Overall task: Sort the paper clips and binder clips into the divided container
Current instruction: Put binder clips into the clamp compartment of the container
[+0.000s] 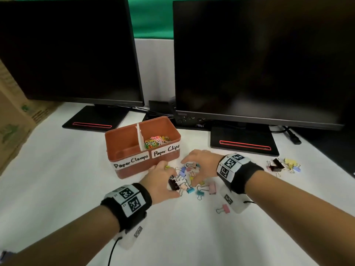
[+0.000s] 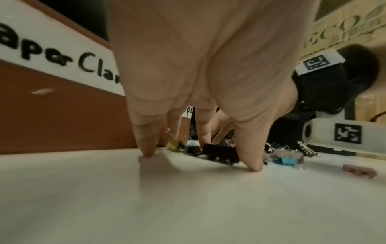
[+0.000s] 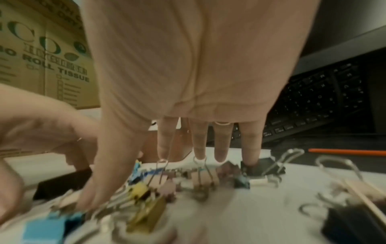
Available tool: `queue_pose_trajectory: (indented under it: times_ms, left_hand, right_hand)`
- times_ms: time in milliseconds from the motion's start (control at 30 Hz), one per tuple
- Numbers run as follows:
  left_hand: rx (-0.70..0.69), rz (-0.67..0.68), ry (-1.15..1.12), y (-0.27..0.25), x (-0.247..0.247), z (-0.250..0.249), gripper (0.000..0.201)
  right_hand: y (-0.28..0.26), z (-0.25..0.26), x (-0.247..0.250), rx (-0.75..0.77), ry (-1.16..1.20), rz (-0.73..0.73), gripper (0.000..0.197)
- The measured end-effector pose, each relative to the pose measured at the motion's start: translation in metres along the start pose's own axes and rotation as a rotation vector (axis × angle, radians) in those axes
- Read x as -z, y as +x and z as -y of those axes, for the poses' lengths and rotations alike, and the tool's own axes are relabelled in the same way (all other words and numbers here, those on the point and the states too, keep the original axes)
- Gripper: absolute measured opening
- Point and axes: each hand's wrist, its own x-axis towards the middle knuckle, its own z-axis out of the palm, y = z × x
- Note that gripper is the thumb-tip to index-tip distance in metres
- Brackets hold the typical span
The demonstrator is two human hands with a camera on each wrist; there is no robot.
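Clamps [image 1: 189,177] lie heaped on the desk [image 1: 67,189] by the box [image 1: 123,140]; I rake with both hands, left hand [image 1: 160,181] and right hand [image 1: 200,166] spread, holding nothing. Next: scoop into the bare "Paper Clamps" half.

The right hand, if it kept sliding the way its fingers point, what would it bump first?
Probably the orange divided container. The right hand lies over the binder clips with fingers pointing toward the container's "Paper Clips" end. Clips under the fingers would get pushed along first; depth is hard to judge.

Bright, even light is falling on the white table [image 1: 57,189] in the head view. Both wrist views are looking dim, yellowish and blurred, bending at the edges.
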Motion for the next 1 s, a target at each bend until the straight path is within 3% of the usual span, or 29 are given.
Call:
queue_pose_trajectory:
  times_ms: [133, 267, 533, 833, 933, 1000]
  left_hand:
    - [0.004, -0.044, -0.034, 0.001, 0.002, 0.005, 0.041]
    - [-0.005, -0.041, -0.06, 0.004, 0.01, 0.006, 0.04]
    - [0.001, -0.102, -0.128, 0.007, 0.015, 0.011, 0.031]
    - [-0.028, -0.169, -0.103, 0.0, 0.02, 0.015, 0.008]
    - [-0.029, -0.21, -0.121, -0.004, 0.024, 0.015, 0.008]
    - [-0.03, -0.232, -0.13, -0.006, 0.028, 0.015, 0.008]
  right_hand:
    - [-0.002, 0.002, -0.004, 0.026, 0.0, -0.019, 0.056]
    - [-0.004, -0.001, -0.005, 0.048, 0.066, -0.049, 0.037]
    - [-0.002, -0.007, -0.001, 0.025, 0.12, -0.069, 0.032]
    - [-0.001, -0.01, -0.002, 0.029, 0.183, -0.089, 0.012]
    - [-0.003, -0.008, -0.003, 0.035, 0.147, -0.109, 0.017]
    - [-0.004, -0.007, -0.003, 0.013, 0.176, -0.112, 0.03]
